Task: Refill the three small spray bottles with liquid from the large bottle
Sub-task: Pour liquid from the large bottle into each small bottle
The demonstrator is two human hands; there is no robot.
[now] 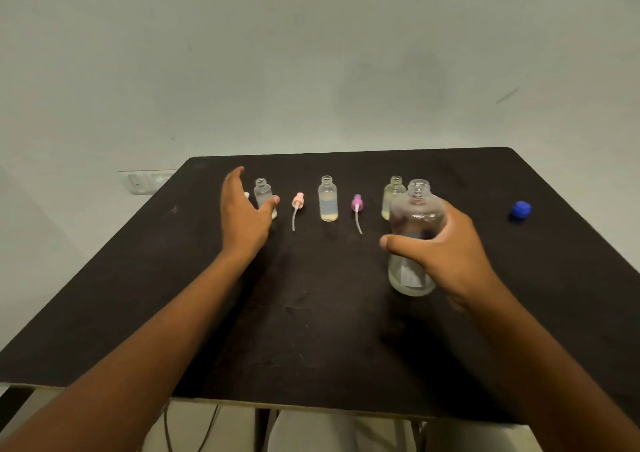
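Left hand [244, 214] spread open, right hand [446, 250] curled in a grip.

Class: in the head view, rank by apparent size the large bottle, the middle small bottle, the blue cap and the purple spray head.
1. large bottle, though nearest the camera
2. middle small bottle
3. blue cap and purple spray head: too alike to rank

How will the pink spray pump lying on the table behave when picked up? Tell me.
The pink spray pump looks small and plastic, so probably very light. Its thin dip tube curves toward the viewer, so it will likely flex and dangle. Lying on its side on the table, the round head may roll if nudged.
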